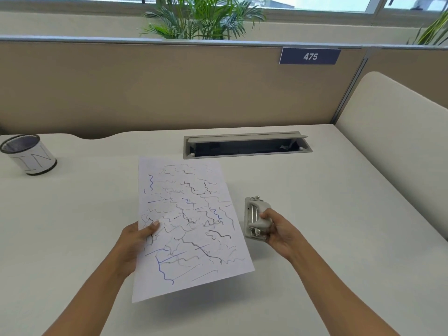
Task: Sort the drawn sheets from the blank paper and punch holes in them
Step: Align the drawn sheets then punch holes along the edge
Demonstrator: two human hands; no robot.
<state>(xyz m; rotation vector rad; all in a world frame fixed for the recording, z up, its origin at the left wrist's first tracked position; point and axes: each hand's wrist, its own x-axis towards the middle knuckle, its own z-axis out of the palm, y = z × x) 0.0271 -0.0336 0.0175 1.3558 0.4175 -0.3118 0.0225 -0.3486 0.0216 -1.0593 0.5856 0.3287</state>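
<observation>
A white sheet (191,226) covered with black and blue squiggly lines hangs a little above the desk, casting a shadow below it. My left hand (135,243) pinches its left edge, thumb on top. To its right, my right hand (278,231) grips a small grey hole punch (254,217) by its lever side; the punch stands on edge, its slot side facing the sheet's right edge with a small gap between them. No blank paper shows in view.
A mesh pen cup (28,154) marked "IN" stands at the far left of the pale desk (339,214). An open cable tray (247,145) sits at the back, before a beige partition (169,86). A padded side panel (397,141) bounds the right.
</observation>
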